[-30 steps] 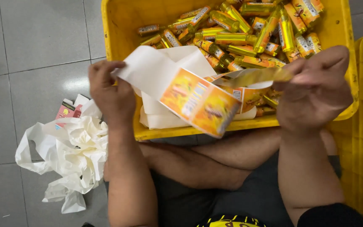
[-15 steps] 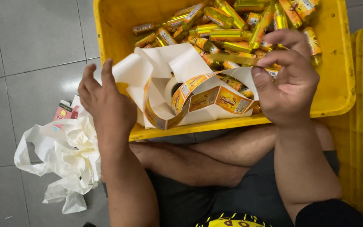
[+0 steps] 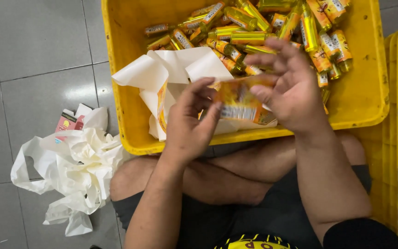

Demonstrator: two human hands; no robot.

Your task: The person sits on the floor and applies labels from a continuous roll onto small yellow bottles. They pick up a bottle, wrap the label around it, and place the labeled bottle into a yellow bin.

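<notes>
2 hands (image 3: 240, 110) on orange label (image 3: 240, 99) (yellow crate (image 3: 120, 69))

A small orange-and-yellow labelled bottle (image 3: 242, 99) lies sideways, blurred, above white backing paper (image 3: 171, 69).

Two hands: left hand (image 3: 187, 122), right hand (image 3: 291, 90). One orange printed label (image 3: 240, 99) pinched between them. One yellow crate (image 3: 130, 92) beyond, holding dozens of small bottles (image 3: 249, 27). One crumpled white bag (image 3: 77, 168) left of the left hand.
</notes>
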